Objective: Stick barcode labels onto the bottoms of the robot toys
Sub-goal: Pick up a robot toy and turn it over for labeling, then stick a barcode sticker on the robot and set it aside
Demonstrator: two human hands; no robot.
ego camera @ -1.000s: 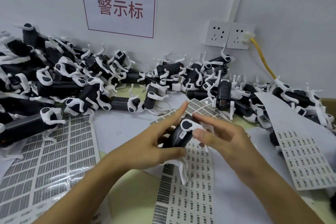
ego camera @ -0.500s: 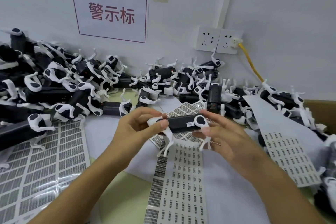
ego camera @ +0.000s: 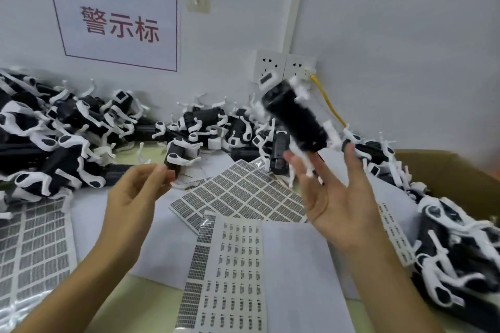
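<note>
blurring black-and-white robot toy [ego camera: 295,119], above right hand [ego camera: 335,194]

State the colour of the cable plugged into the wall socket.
Yellow cable, clearest in the head view.

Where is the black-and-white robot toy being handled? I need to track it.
In the head view, the blurred black-and-white robot toy is right of centre, just above the right hand, in front of the white wall sockets.

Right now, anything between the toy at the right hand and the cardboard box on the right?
Nothing visible blocks it. The blurred robot toy is in the air just above the open right hand, and the space from there toward the cardboard box holds no obstacle. Finished toys already lie piled along the box's near side.
</note>
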